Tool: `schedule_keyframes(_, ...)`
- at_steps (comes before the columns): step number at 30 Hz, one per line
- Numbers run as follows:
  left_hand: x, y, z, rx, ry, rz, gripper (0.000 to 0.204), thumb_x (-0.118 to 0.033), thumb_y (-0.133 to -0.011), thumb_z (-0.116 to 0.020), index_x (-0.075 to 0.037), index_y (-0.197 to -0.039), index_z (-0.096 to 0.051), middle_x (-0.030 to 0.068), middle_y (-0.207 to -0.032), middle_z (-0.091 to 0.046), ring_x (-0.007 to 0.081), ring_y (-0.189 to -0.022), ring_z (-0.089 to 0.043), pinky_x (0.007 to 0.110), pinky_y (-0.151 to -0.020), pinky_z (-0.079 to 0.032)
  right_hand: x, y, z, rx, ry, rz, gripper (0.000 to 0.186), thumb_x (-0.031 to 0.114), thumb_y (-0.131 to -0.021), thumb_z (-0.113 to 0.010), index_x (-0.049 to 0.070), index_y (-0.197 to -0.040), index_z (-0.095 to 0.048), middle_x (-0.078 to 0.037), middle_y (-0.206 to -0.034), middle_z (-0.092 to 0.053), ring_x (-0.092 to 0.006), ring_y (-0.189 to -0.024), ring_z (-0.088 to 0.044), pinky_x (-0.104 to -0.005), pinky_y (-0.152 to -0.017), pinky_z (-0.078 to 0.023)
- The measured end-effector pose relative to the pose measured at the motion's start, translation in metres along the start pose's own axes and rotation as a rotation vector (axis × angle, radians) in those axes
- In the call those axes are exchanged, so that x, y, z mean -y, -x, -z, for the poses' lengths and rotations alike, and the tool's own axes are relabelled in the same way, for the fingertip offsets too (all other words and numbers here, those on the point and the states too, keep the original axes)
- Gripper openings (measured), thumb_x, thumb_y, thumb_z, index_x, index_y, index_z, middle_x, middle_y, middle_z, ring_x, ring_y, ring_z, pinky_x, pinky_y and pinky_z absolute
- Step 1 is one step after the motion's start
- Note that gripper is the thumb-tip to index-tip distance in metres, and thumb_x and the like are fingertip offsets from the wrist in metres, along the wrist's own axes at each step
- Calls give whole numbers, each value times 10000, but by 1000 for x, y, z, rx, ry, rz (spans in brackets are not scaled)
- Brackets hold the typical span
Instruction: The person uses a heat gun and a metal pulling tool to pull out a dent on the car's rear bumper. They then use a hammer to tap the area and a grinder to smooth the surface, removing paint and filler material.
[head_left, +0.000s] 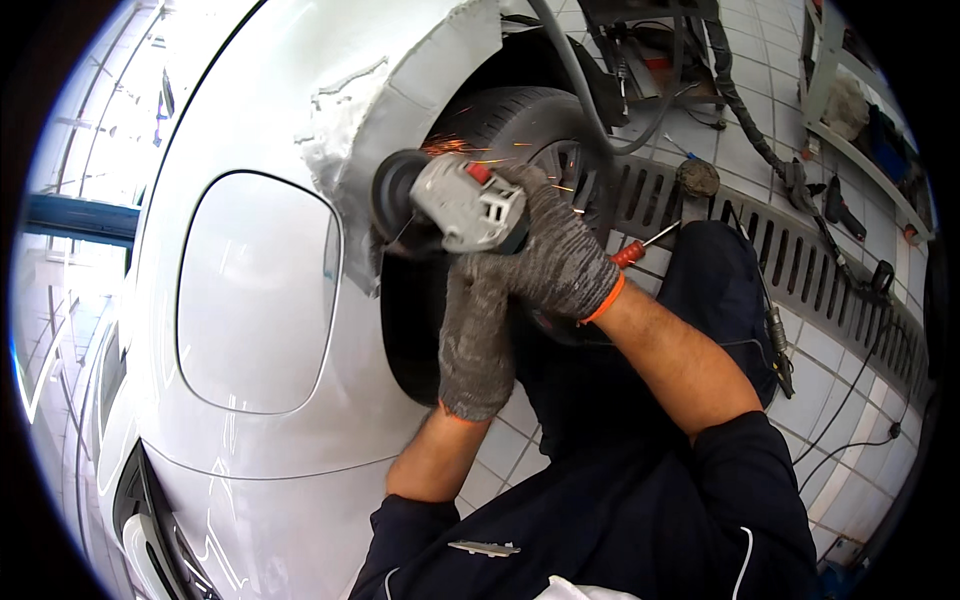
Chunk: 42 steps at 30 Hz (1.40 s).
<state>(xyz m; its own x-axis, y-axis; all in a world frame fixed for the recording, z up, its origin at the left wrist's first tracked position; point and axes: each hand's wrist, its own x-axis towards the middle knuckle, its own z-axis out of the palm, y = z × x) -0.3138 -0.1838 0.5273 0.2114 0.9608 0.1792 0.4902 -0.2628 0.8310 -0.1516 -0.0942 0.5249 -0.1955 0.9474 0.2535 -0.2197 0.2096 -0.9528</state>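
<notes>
Both my gloved hands are closed around an angle grinder (470, 205) with a grey head and a red button. My left hand (475, 335) grips it from below, and my right hand (565, 245) wraps its body from the right. The dark grinding disc (396, 200) is at the wheel-arch edge of a white car's fender (270, 90). Orange sparks fly from there past the tyre (500, 115). Torn, cut sheet metal (345, 110) shows above the arch. The exact contact point is hidden behind the disc.
A closed fuel flap (258, 290) lies left of the arch. A red-handled screwdriver (630, 254) and a hammer (697, 180) are by my knee. A floor grate (780, 240), cables and a black tool (845, 208) lie right. A cart (650, 60) stands at the back.
</notes>
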Motion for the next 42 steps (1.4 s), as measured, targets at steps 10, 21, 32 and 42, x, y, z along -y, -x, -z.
schedule_keyframes(10, -16, -32, -15, -41, -14, -63, 714, -138, -837, -721, 14, -1471, -428, 222, -1437, -515, 350, -1338, -494, 441, -1139, -378, -12, -11, 13, -2, -38, 75, 949, 291, -665, -949, 11, -1400, -418, -140, -1298, -579, -257, -1232, -559, -383, -1089, -459)
schedule_keyframes(21, -33, -39, -33, -151, 75, 78, 480, -36, -956, -569, 13, -1425, -476, 216, -1400, -533, 377, -1295, -514, 432, -1114, -389, -17, -18, 10, -46, 317, 290, 1003, 397, -669, -907, -4, -1430, -390, -225, -1307, -580, -333, -1205, -597, -429, -1044, -479)
schedule_keyframes(32, 27, 3, -53, -340, 235, -116, 311, -111, -1061, -449, 30, -1318, -551, 189, -1386, -534, 291, -1289, -521, 443, -1108, -404, 36, 8, 2, 316, 416, 260, 1086, 427, -709, -885, -8, -1518, -306, -225, -1456, -472, -353, -1422, -409, -436, -1185, -340)
schedule_keyframes(42, -40, -29, -40, -31, 470, 83, 402, -248, -1009, -627, -4, -1308, -516, 90, -1133, -646, 169, -1056, -599, 319, -944, -492, -3, 13, 39, -68, 415, 263, 1055, 264, -702, -900, 8, -1510, -273, -201, -1310, -583, -287, -1204, -593, -382, -1024, -497)
